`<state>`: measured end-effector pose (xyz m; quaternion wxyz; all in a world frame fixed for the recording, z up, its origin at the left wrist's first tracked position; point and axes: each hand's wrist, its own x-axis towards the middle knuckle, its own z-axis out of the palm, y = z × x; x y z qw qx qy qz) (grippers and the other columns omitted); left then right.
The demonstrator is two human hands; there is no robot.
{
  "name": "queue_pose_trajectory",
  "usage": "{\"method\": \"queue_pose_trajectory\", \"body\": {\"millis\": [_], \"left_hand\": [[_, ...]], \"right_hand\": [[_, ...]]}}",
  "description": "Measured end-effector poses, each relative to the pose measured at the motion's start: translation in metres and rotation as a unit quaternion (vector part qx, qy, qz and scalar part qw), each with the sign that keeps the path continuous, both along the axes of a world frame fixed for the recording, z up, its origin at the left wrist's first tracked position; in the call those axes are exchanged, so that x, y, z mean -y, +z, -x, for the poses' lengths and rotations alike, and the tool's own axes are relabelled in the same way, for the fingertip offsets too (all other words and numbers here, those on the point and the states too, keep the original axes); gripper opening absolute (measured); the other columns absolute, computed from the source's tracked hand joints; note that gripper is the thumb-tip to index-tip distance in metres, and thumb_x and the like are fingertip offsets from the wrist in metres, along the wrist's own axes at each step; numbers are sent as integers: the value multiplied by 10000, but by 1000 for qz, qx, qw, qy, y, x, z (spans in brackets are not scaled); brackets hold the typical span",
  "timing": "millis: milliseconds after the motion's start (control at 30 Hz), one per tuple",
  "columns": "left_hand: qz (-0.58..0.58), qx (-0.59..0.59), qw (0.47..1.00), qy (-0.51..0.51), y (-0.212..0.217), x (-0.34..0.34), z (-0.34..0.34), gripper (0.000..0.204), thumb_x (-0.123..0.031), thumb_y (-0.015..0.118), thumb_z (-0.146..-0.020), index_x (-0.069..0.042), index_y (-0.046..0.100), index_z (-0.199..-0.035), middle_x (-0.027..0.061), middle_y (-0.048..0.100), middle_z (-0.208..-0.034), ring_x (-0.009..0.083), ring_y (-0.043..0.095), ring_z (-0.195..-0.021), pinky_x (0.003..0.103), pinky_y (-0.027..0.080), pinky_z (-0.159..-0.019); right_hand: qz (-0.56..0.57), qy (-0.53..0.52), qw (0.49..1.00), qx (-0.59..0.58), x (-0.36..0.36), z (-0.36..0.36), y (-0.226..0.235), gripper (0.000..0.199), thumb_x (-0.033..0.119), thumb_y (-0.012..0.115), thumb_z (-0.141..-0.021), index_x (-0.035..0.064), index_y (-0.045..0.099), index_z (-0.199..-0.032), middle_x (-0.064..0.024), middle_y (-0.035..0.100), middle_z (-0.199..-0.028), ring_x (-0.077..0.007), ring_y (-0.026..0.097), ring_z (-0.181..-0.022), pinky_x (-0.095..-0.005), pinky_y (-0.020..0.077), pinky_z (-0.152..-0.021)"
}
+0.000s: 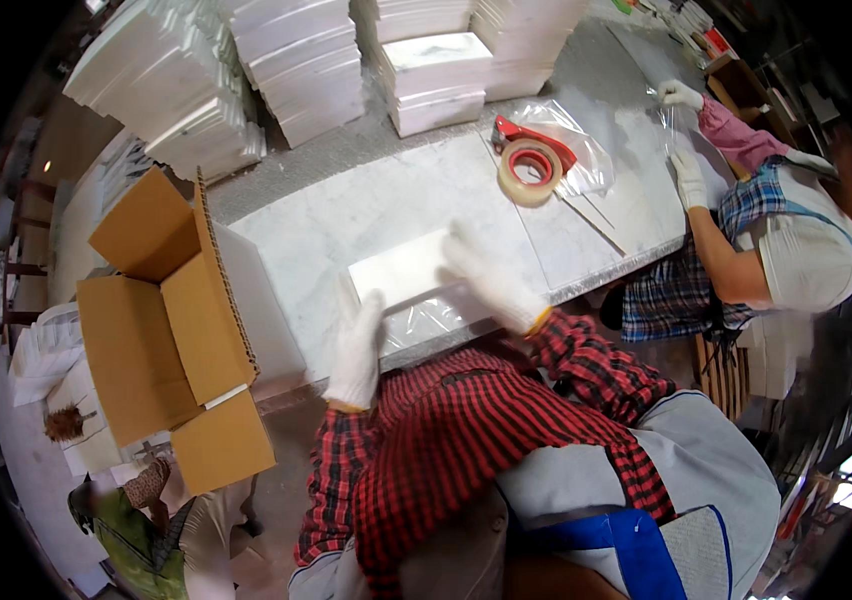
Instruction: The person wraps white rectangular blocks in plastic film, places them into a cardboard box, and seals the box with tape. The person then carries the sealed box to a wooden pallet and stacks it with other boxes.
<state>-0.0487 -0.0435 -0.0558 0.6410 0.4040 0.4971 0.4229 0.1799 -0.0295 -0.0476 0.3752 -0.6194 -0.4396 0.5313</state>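
Note:
A flat white rectangular block or box lies crosswise in front of me near the table's front edge. My left hand, in a white glove, is at its left end, thumb at the near side and fingers along the end, closed on it. My right hand, gloved too, is at the right end; motion smears its fingers, so its grip does not show. Clear plastic film lies between the hands, just on the near side of the white piece. Whether the film wraps it, I cannot tell.
An open cardboard box stands at left. Stacks of white slabs line the back. A red tape dispenser rests right of centre beside clear plastic bags. At right, a gloved co-worker handles clear film; another person is at lower left.

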Motion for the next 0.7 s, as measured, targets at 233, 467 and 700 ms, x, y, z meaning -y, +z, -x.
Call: {"method": "queue_pose_trajectory", "body": {"millis": [233, 467, 700], "left_hand": [[28, 168, 985, 23, -7, 2, -1, 843, -300, 563, -1090, 49, 59, -1668, 184, 217, -1728, 293, 232, -1587, 429, 166, -1295], [-64, -198, 978, 13, 16, 5, 31, 718, -279, 681, -975, 14, 413, -1573, 223, 417, -1611, 334, 385, -1506, 449, 261, -1270], [-443, -569, 657, -220, 35, -45, -36, 915, -296, 860, -699, -94, 517, -1522, 220, 539, -1439, 403, 602, -1213, 487, 504, -1035]], "right_hand": [[21, -64, 984, -162, -5, 13, 8, 920, 565, 537, -1049, -87, 244, -1629, -237, 367, -1664, -303, 354, -1543, -393, 284, -1256], [152, -39, 978, -135, 97, -51, 8, 418, 404, 610, -1061, 8, 721, -1138, -49, 739, -1066, -101, 658, -939, -276, 520, -814], [102, 172, 979, 34, 117, -26, -76, 809, 497, 715, -951, -30, 500, -1525, -232, 536, -1556, -337, 507, -1435, -399, 376, -1206]]}}
